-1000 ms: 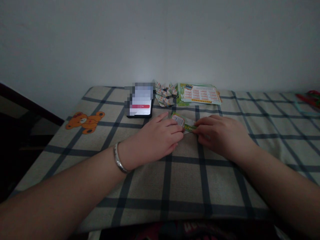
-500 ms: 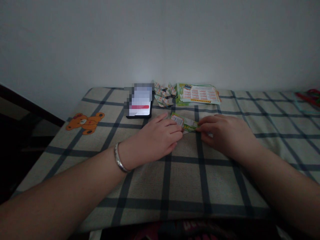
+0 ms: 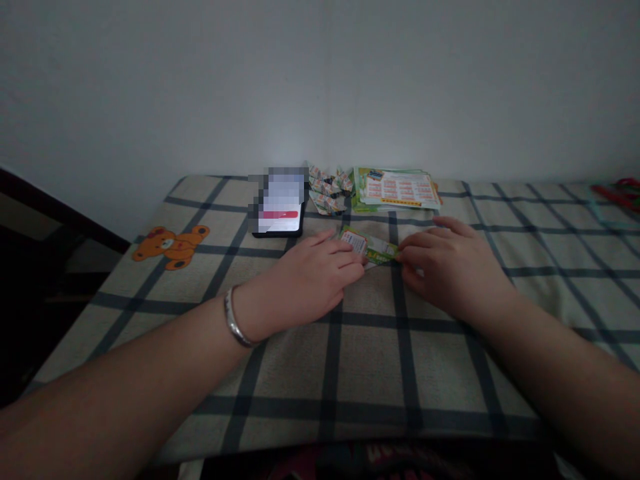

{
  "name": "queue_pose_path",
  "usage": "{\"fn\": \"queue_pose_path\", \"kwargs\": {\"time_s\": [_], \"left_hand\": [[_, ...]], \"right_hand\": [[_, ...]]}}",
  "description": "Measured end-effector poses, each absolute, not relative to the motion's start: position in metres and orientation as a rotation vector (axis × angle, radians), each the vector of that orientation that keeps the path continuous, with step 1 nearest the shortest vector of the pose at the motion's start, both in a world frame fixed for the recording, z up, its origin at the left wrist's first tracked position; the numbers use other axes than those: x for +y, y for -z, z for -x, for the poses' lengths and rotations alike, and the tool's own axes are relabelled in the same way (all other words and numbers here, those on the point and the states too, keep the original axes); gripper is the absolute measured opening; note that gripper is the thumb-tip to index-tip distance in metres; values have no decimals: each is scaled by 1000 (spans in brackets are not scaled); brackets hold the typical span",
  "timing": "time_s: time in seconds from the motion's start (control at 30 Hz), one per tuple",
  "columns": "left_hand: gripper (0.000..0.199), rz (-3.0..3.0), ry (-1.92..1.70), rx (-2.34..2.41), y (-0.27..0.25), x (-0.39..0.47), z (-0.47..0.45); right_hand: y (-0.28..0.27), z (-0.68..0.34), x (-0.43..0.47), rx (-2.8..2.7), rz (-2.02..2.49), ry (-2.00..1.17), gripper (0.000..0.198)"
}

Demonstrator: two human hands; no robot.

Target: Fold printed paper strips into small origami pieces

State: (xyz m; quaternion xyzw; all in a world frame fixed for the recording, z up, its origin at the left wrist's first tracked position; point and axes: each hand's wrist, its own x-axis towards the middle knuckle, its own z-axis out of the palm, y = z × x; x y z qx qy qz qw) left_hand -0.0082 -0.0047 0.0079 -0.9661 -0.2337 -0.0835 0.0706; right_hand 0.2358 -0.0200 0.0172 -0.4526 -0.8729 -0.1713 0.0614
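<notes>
A small folded paper sheet (image 3: 383,249), green and white with printed text, lies on the checked tablecloth between my hands. My left hand (image 3: 313,277), with a silver bangle at the wrist, rests palm down. Its fingers are stretched out and somewhat apart, with the tips pressing on the left part of the paper. At the opposite end, my right hand (image 3: 447,267) pinches the paper's right corner between thumb and forefinger; its other fingers are loosely bent, one lifted. Part of the paper is hidden under the fingers.
Behind my left hand lies a phone (image 3: 283,200) with a lit screen, partly blurred. Several folded paper pieces (image 3: 329,190) sit beside it. A stack of printed sheets (image 3: 397,189) is near the wall. A bear picture (image 3: 170,247) lies left, a red object (image 3: 615,195) far right.
My right hand has shifted very slightly right, and one of its fingers has lifted away from the others. The left hand and the paper are nearly where they were.
</notes>
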Motion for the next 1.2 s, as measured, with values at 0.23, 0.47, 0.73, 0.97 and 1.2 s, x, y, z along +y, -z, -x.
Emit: {"fn": "queue_pose_path", "kwargs": {"time_s": [0.23,0.47,0.73,0.97,1.2], "left_hand": [[35,2967,295,-674,-10,-2,14],[39,3004,379,-688,-5,2,15],[30,3093,587,-872,-2,4,14],[14,3129,609,-902,1,8,13],[14,2887,589,-774,-1,2,11]], "right_hand": [[-11,-234,-17,-2598,1427,451,12],[-7,-241,-7,-2626,1259,363,23],[-12,-243,-2,-2625,984,439,20],[-10,-233,-8,-2564,841,352,14],[-8,-225,-14,-2439,860,149,11]]}}
